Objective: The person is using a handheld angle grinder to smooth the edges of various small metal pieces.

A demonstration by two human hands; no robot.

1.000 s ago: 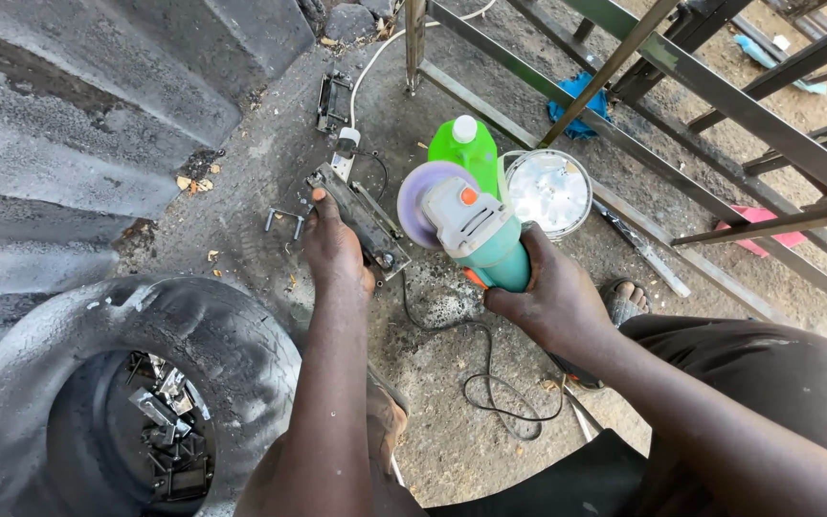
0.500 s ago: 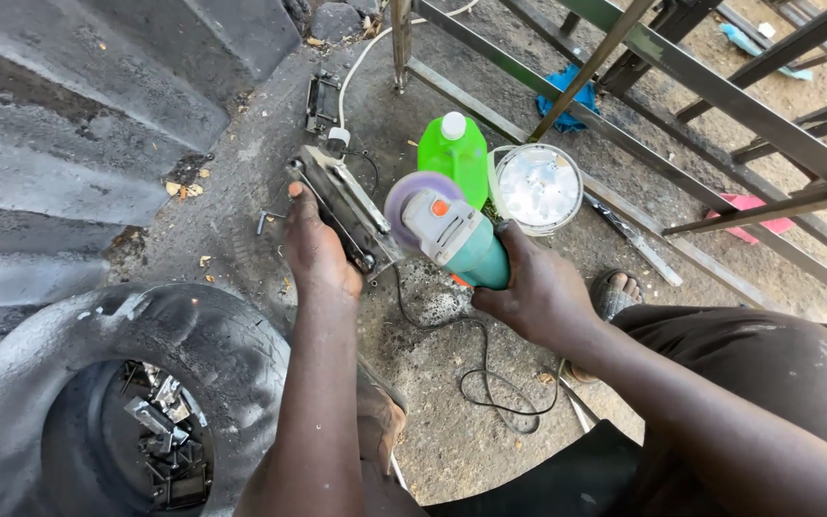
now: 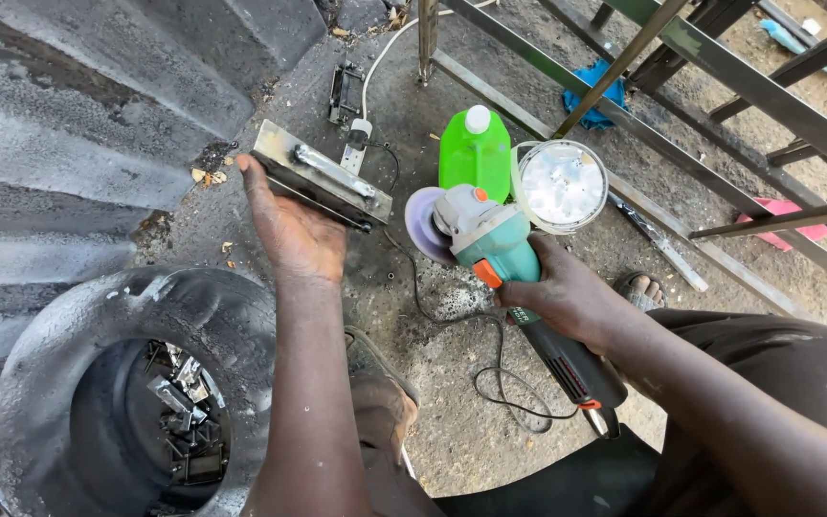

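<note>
My left hand [image 3: 294,230] grips a flat grey metal piece [image 3: 323,177] with a rod along its top, lifted above the concrete floor. My right hand [image 3: 567,292] holds a teal and grey angle grinder [image 3: 495,254] by its body. Its purple disc [image 3: 425,225] points left, towards the metal piece but apart from it. The grinder's black cable [image 3: 490,378] trails over the floor below it.
A green plastic jug [image 3: 474,153] and a round shiny white tub [image 3: 562,185] stand just behind the grinder. A tyre-like ring [image 3: 78,345] holding several metal parts lies at lower left. Corrugated sheet [image 3: 59,105] fills the left; a steel frame [image 3: 720,86] crosses the right.
My left hand has lifted the metal piece off the floor and carried it left and up. The grinder has moved slightly away from it.
</note>
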